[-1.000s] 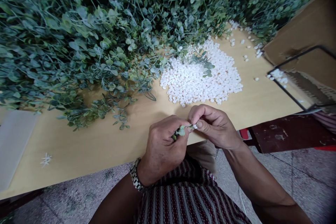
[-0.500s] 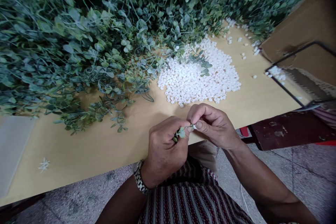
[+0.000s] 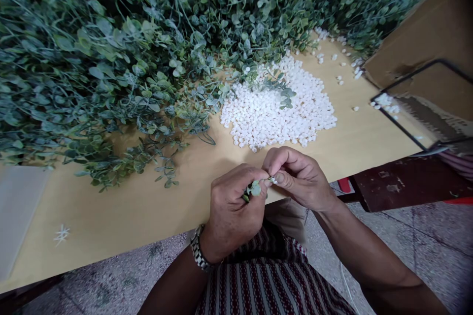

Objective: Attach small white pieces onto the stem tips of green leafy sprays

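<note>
My left hand [image 3: 236, 202] is closed around a small green leafy sprig [image 3: 254, 188], with a few leaves showing between thumb and fingers. At the sprig's tip, my right hand [image 3: 301, 177] pinches a small white bead-like piece [image 3: 273, 179] between thumb and forefinger. The two hands meet just over the table's near edge. Beyond them lies a heap of similar white pieces [image 3: 277, 113], with a leafy sprig [image 3: 284, 92] on top of it. Most of the held sprig is hidden in my left palm.
Artificial greenery [image 3: 129, 59] piles high along the back of the table [image 3: 148, 211]. At the right stand a torn cardboard box [image 3: 436, 44] and a black wire frame [image 3: 401, 128]. Thin white sticks [image 3: 61, 235] lie at the left, near a pale sheet [image 3: 18, 211].
Both hands stay almost where they were, still pinching at the sprig's tip. The view has shifted very slightly; nothing else visibly moved.
</note>
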`<state>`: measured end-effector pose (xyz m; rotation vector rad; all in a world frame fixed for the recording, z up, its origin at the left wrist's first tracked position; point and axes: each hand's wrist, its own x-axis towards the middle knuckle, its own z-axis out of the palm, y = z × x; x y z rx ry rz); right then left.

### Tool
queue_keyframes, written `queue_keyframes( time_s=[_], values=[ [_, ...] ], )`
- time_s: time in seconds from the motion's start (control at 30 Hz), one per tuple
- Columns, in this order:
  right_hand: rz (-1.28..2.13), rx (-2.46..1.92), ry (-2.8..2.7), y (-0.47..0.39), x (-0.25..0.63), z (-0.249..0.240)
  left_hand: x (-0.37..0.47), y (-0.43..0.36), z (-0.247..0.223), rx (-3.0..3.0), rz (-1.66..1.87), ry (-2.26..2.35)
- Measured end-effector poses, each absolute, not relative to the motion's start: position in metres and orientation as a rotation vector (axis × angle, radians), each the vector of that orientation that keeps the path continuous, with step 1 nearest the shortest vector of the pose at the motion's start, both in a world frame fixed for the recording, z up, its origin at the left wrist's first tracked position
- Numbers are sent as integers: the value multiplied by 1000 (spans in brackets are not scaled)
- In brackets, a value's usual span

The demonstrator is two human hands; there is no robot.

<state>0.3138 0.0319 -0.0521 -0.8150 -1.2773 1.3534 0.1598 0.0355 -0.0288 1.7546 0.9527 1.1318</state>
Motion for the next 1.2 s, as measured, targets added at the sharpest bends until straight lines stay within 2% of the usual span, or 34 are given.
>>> queue_keyframes(
  time_s=[0.37,0.6,0.73,1.1,1.2],
  values=[
    [1123,-998,-1315,24,313,-56,149,41,-23,1550,954,907],
    [680,-1013,-1622,29,314,-27,147,43,-19,1630,705,1054],
    [702,-926,-1809,35,311,-17,148,43,-14,1741,624,978],
    [785,-1032,-1810,27,309,-35,143,42,-20,1838,619,969],
    [755,-1041,-1828,26,309,-34,145,40,-21,1835,753,945]
  ],
)
